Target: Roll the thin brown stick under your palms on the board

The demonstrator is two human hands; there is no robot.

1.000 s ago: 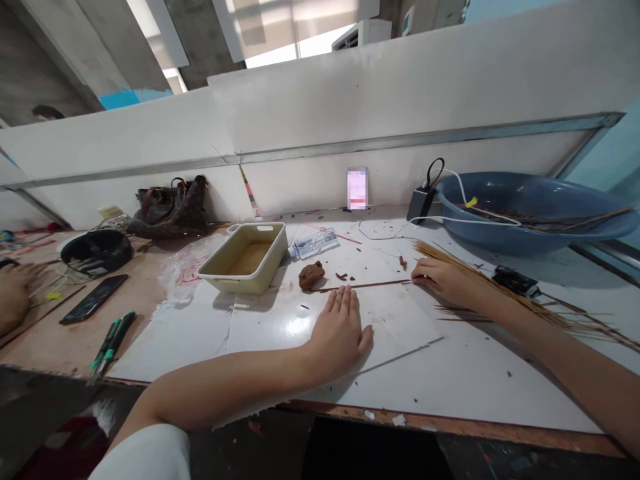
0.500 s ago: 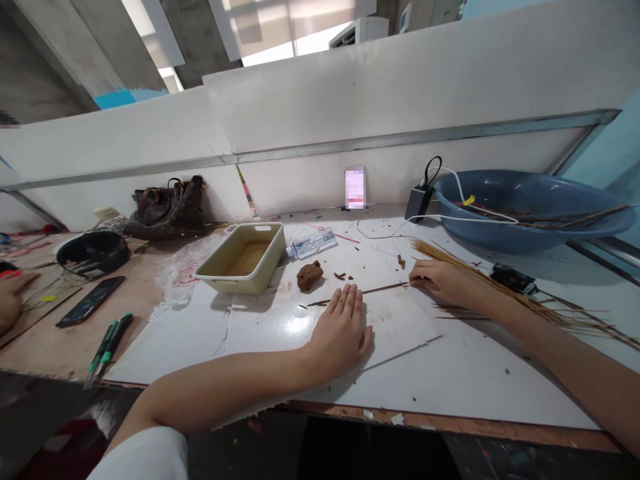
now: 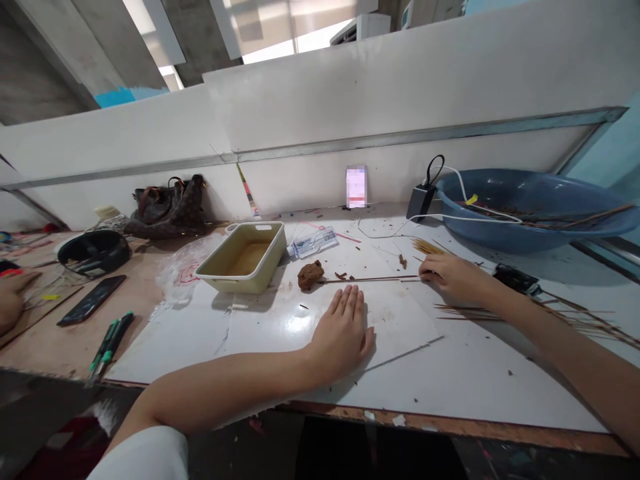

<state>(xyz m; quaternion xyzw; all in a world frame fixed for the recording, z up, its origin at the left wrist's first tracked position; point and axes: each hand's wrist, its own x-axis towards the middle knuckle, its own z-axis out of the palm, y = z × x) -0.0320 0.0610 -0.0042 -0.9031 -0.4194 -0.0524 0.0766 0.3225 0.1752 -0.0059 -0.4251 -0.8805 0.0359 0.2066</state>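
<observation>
Just beyond the fingertips of the left hand [image 3: 341, 337], I see a thin brown stick [image 3: 373, 279] stretched sideways over the table [image 3: 400, 380], its other end pinched in the closed fingers of the right hand [image 3: 450, 277]. From my feed, the left hand lies palm down and spread flat, thumb held apart, gripping nothing. The stick runs from the right fingertips leftward to a brown lump [image 3: 311, 274], ahead and to the left of the left hand; I cannot tell whether the two touch. Brown crumbs [image 3: 341, 276] sit just past the stick. Under and behind the right hand I make out a bundle of straw-coloured sticks [image 3: 426, 247], partly hidden by the arm, and more loose sticks [image 3: 460, 311] lie just below the right wrist. Farther out beyond that hand stands a blue basin [image 3: 493, 235], with a dark box [image 3: 421, 202] beside it. Ahead and left of the left hand I have a yellowish tub [image 3: 274, 261], with a clear packet [image 3: 315, 243] near its right side. Well to the left of both, another person's hand [image 3: 11, 299] shows at the edge.
</observation>
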